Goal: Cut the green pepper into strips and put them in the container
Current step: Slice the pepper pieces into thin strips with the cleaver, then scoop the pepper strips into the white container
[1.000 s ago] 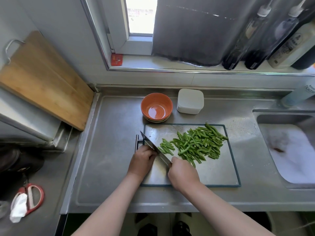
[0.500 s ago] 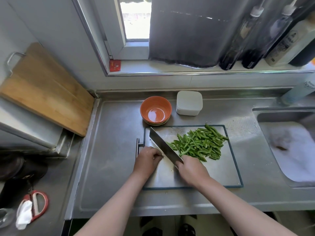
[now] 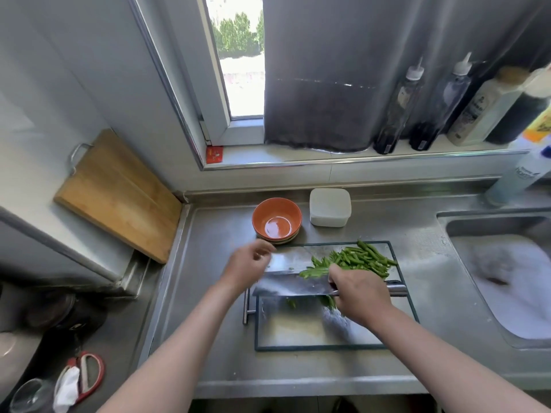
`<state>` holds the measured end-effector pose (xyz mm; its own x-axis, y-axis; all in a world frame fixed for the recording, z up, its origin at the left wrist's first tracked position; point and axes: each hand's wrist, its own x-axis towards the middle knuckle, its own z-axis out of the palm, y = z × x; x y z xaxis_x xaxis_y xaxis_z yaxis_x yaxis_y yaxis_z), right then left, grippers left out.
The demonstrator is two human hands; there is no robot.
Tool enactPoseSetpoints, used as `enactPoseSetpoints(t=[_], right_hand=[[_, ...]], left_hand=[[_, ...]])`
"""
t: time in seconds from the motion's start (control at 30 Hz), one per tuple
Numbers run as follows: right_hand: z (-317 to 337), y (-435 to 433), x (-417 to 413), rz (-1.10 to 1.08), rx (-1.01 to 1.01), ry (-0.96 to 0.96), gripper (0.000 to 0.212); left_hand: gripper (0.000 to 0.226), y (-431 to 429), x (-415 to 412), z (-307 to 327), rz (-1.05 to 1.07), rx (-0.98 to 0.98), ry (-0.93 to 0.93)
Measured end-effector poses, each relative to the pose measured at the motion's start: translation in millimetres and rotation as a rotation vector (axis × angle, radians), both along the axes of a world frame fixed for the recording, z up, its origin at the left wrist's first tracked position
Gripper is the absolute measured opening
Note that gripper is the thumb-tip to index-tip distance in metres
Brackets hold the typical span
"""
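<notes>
Our right hand (image 3: 360,290) grips the cleaver (image 3: 286,281), blade level over the cutting board (image 3: 298,329). Pepper strips (image 3: 360,259) lie heaped on the board's far right, a few on the blade. Left hand (image 3: 247,266), blurred, seems loosely open beside the blade. The container (image 3: 329,207) sits behind the board.

Pepper strips (image 3: 362,259): thin, green, heaped at the far right of the cutting board (image 3: 298,332); a few lie on the blade.
Cleaver (image 3: 286,278): broad blade flat side up over the board, handle in my right grip (image 3: 362,290).
White container (image 3: 329,207): at the back of the counter (image 3: 208,293), beyond the board.
</notes>
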<state>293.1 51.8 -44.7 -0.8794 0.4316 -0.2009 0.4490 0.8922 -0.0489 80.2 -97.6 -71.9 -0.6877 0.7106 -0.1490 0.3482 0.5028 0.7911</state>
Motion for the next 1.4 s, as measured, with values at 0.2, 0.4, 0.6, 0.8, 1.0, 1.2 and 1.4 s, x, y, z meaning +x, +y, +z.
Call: enactPoseSetpoints(t=[0.2,0.4,0.6,0.8,1.0,1.2,1.4], right_hand=[[-0.9,-4.1,6.0,0.103,0.055,0.043,0.029],[0.1,-2.2,19.3,0.134,0.106,0.046,0.035],[-2.3,-2.4,22.2,0.143,0.089,0.051,0.026],[-8.2,3.7,32.1,0.099,0.019,0.055,0.018],[-20.9,2.4,62.0,-0.043,-0.26,0.122,0.029],[-42.7,2.9,100.1,-0.08,-0.296,0.077,0.03],[-59.8,7.2,98.3,-0.115,-0.415,0.043,0.026]], left_hand=[[0.02,39.4,41.8,-18.9,-0.348,-0.249,0.094],[0.012,51.5,51.7,-17.7,-0.19,-0.131,0.114],[0.048,54.6,68.8,-7.1,-0.411,-0.276,-0.07],[0.042,33.7,49.7,-1.2,-0.24,-0.203,-0.043],[0.012,15.5,53.3,2.8,-0.372,-0.255,-0.149],[0.033,8.9,74.2,-7.8,-0.645,-0.391,-0.178],[0.034,11.2,78.3,-33.7,-0.74,-0.448,0.118]])
